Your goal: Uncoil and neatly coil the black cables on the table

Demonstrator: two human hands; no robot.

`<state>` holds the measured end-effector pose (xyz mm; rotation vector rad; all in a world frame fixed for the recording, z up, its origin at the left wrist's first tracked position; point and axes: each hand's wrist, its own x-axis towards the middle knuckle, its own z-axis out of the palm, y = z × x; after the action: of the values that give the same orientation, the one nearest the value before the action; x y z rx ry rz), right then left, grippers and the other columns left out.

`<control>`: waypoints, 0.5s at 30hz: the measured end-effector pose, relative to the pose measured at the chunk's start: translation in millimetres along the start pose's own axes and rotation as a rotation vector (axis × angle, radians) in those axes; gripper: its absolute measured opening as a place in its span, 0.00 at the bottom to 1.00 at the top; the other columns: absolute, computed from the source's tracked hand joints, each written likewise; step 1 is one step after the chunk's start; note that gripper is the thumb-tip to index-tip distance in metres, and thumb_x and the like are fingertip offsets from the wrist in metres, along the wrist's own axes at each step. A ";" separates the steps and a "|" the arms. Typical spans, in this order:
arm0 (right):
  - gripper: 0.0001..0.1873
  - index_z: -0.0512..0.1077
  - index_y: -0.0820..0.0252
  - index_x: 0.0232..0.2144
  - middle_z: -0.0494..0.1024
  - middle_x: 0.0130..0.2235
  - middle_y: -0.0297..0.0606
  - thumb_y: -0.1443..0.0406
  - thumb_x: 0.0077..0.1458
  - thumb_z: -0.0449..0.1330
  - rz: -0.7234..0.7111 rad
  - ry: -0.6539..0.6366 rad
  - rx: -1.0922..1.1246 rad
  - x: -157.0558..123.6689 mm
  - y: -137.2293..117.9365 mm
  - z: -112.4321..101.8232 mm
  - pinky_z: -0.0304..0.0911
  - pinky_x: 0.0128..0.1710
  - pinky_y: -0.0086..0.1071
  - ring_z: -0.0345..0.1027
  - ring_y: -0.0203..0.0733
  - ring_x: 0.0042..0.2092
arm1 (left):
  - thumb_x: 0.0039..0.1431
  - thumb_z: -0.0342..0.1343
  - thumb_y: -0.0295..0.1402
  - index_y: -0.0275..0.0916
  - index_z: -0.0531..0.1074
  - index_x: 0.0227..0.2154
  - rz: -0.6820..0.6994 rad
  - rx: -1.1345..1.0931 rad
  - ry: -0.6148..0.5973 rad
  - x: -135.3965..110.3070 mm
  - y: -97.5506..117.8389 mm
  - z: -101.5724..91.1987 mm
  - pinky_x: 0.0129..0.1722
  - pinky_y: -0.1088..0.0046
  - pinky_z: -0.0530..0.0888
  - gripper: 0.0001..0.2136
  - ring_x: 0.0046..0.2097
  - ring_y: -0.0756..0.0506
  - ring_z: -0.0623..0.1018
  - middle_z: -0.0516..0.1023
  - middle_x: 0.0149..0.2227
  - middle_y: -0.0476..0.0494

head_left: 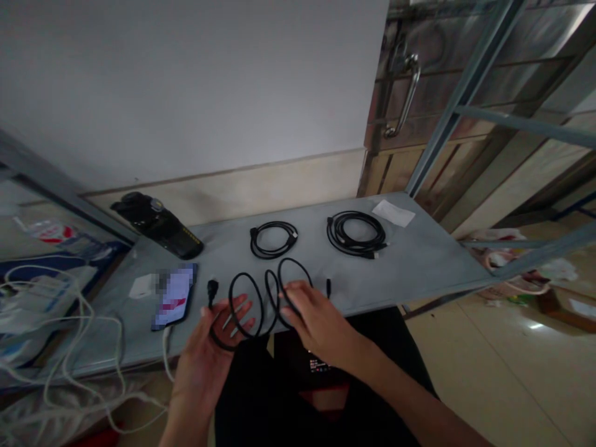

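Observation:
A loosely looped black cable [262, 302] stretches between my two hands above the front edge of the grey table. My left hand [209, 341] faces palm up, its thumb against the cable below a black plug [212, 289]. Its other fingers are partly spread, with a loop lying across them. On the other side, my right hand [316, 320] has its fingers curled around the loops; its fingertips are partly hidden. The cable's other black end [328, 288] sticks out just beyond the right hand. Farther back lie a smaller coiled cable [274, 240] and a thicker coil [356, 233].
The grey table [400, 273] stands against a wall. On its left are a phone [176, 297] with a white cord, a white block [142, 286] and a black cylindrical object [158, 225] lying tilted. White paper [393, 213] lies at back right. Metal posts [460, 99] flank the table.

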<state>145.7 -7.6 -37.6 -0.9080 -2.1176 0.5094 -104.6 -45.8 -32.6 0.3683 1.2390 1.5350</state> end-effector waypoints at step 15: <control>0.32 0.70 0.63 0.63 0.89 0.41 0.43 0.42 0.80 0.54 -0.499 -0.258 -0.202 17.1 11.7 105.5 0.74 0.42 0.40 0.85 0.48 0.39 | 0.66 0.72 0.40 0.37 0.82 0.49 -0.198 -0.062 -0.196 9.3 24.1 0.4 0.35 0.70 0.83 0.15 0.22 0.53 0.63 0.63 0.24 0.58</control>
<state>61.3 6.6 -102.7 -0.4005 -2.5538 0.1606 -120.6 -34.7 -15.6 0.3367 1.0407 1.3316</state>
